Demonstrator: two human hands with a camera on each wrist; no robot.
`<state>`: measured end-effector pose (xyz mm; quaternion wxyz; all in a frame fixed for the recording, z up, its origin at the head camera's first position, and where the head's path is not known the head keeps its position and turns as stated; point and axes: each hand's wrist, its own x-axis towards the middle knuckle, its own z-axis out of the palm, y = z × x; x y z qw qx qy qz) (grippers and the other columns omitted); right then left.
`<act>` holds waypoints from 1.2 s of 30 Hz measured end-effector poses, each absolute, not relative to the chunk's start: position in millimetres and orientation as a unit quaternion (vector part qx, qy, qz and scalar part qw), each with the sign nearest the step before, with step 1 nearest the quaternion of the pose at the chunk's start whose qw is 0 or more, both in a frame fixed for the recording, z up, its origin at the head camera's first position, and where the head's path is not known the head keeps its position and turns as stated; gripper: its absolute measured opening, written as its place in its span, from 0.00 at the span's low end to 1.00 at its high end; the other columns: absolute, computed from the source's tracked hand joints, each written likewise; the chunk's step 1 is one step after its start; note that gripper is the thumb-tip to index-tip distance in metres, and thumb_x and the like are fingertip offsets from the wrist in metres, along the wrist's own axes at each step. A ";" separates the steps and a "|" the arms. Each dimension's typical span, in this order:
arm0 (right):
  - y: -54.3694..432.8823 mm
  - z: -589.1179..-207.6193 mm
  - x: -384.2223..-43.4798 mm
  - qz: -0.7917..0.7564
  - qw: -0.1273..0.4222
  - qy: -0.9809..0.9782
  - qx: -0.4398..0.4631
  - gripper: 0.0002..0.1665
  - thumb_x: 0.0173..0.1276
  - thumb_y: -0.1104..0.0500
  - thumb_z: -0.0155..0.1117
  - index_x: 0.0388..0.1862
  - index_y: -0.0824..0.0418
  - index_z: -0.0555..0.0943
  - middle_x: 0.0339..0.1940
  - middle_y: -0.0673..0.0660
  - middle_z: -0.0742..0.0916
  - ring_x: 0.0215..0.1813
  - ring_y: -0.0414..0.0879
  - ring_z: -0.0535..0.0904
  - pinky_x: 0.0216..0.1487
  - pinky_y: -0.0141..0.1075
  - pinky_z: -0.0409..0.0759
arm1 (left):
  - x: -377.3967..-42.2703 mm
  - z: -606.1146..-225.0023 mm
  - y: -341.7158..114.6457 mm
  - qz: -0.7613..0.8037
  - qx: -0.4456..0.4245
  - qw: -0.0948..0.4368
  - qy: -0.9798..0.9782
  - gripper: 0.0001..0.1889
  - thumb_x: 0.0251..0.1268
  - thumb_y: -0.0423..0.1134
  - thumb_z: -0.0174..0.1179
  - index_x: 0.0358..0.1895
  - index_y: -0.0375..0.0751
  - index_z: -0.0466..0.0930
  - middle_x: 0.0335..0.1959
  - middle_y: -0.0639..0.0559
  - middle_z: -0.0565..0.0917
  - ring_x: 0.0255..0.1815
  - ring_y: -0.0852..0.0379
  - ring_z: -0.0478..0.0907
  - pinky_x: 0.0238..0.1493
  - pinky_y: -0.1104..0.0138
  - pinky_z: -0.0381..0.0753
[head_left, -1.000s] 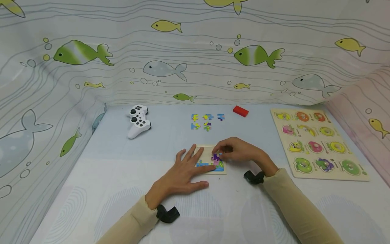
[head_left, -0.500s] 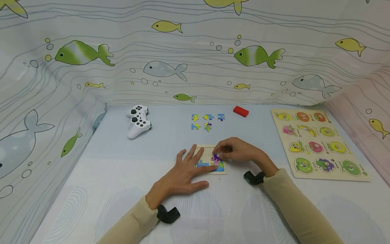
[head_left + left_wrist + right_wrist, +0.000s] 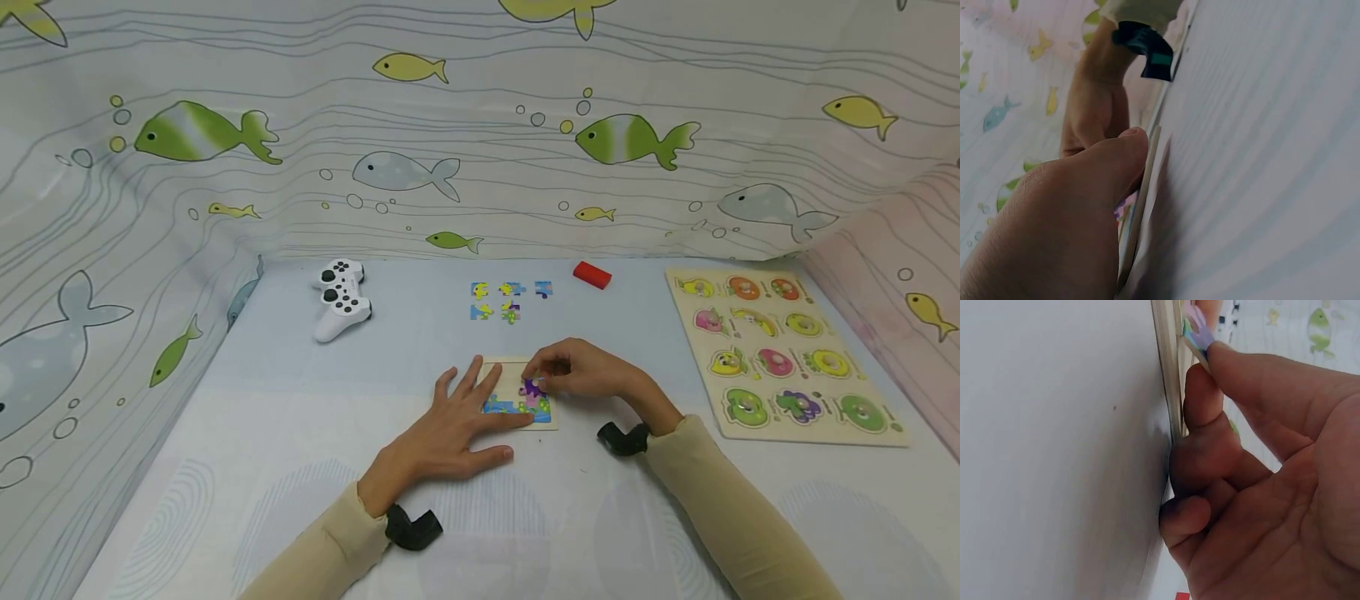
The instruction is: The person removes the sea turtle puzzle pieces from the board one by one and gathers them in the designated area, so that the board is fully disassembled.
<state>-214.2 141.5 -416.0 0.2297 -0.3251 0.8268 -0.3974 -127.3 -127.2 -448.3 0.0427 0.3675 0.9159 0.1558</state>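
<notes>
My left hand [image 3: 450,429] lies spread over a small wooden puzzle tray [image 3: 512,361], its fingers straight, the forefinger along the near edge. Blue joined pieces [image 3: 498,407] show in the tray's lower part, partly hidden by that hand. At the tray's right side, my right hand [image 3: 588,368] pinches a purple puzzle piece [image 3: 531,389] between thumb and forefinger. The right wrist view has this piece [image 3: 1199,328] tilted, close over the tray's rim [image 3: 1169,369], with the other fingers curled below. In the left wrist view, the left hand [image 3: 1066,212] is beside the tray's edge [image 3: 1141,212].
Several loose puzzle pieces [image 3: 512,288] are laid out beyond the tray. A red block [image 3: 592,275] sits to their right, and a white game controller [image 3: 342,298] to their left. A large wooden fruit board [image 3: 783,357] lies at the right.
My left forefinger has shifted slightly toward the tray's near edge, uncovering more of the lower pieces. The right hand keeps its pinch on the purple puzzle piece, nearly unmoved.
</notes>
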 end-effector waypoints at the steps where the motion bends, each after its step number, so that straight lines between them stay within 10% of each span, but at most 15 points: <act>1: 141.4 -416.3 -214.2 -0.398 0.230 0.826 -0.325 0.11 0.71 0.64 0.65 0.50 0.57 0.88 0.33 0.51 0.81 0.39 0.45 0.74 0.42 0.32 0.74 | -127.1 -448.2 -127.1 0.156 0.367 0.043 0.916 0.26 0.73 0.68 0.44 0.73 0.80 0.66 0.85 0.41 0.48 0.86 0.36 0.34 0.76 0.33 0.39; 36: 149.3 -420.4 -221.4 -0.431 0.228 0.807 -0.334 0.12 0.71 0.64 0.66 0.51 0.57 0.87 0.38 0.52 0.85 0.40 0.47 0.77 0.43 0.30 0.76 | -127.3 -449.0 -125.9 0.156 0.368 0.032 0.916 0.25 0.73 0.66 0.47 0.72 0.78 0.69 0.84 0.39 0.50 0.85 0.34 0.36 0.75 0.31 0.41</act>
